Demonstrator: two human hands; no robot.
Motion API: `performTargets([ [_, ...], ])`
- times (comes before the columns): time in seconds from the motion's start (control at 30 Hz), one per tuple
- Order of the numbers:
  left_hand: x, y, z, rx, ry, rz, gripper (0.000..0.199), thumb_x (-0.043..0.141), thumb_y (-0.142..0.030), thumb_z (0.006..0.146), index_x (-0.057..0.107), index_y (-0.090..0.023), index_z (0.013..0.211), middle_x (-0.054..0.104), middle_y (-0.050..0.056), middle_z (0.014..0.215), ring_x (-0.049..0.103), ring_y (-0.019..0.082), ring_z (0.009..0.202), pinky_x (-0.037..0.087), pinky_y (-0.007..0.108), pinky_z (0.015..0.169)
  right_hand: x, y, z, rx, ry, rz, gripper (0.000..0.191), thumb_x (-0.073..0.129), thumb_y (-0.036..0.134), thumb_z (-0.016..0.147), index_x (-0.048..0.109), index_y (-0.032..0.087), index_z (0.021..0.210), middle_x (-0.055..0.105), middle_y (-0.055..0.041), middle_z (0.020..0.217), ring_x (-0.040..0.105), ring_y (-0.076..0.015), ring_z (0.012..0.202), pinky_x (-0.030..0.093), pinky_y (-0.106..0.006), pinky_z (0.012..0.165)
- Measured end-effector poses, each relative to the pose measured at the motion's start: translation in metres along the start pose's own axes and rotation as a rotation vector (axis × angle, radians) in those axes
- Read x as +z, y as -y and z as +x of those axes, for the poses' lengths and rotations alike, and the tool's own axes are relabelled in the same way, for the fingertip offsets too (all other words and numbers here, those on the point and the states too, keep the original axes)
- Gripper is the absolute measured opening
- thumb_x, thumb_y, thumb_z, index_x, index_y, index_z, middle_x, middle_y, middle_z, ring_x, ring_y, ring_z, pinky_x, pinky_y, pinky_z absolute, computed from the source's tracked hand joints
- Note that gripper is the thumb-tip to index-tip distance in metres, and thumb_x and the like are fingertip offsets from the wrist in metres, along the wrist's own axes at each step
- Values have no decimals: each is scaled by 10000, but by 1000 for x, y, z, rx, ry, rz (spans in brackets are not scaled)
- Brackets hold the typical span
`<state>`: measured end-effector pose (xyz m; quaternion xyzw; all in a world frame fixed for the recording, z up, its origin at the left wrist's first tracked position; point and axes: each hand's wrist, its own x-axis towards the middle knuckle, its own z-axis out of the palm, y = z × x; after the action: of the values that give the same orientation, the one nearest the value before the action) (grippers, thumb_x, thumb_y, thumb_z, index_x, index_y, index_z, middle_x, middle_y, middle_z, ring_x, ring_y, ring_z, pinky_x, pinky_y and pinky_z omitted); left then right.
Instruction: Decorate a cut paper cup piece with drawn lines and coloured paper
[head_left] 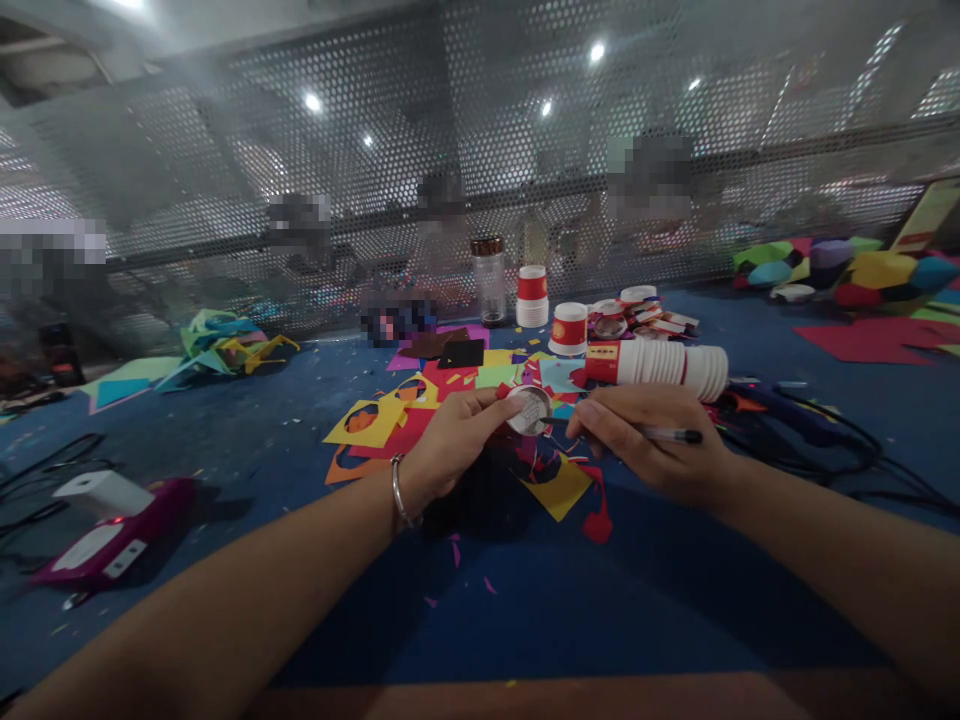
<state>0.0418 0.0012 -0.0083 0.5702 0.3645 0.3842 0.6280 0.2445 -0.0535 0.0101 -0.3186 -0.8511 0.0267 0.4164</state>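
Observation:
Between its thumb and fingers, my left hand grips a cut-off paper cup bottom, a shallow round white piece with grey marks inside and a bit of red at its edge. My right hand is closed around a pen, whose dark tip reaches the inside of the cup bottom. Whether the tip touches the surface is hard to tell. Beneath both hands lie scraps of coloured paper, among them a yellow piece with a round cut-out and a red strip.
A row of nested paper cups lies beyond my right hand. Upright cups and a glass bottle stand further back. A purple power strip with a white plug is at left; a blue-handled tool with cables is at right.

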Motion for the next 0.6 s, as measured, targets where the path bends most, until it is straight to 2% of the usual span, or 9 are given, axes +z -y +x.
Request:
performTargets([
  [0.4,3,-5,1,-54,-86,-76,171,704,-257,855,759,-160,725,762,58,735,645,101,578,517,216,607,-1,1,0,3,-38,-45,378,403,286,1049,618,187,754,560,27,561,528,-86,501,396,-231,501],
  [0.6,1,-1,2,-44,-65,-47,199,683,-265,863,746,-152,712,746,55,694,644,107,595,513,223,626,0,1,0,108,-69,-23,349,418,285,1036,589,202,743,612,9,611,527,-98,500,407,-243,498],
])
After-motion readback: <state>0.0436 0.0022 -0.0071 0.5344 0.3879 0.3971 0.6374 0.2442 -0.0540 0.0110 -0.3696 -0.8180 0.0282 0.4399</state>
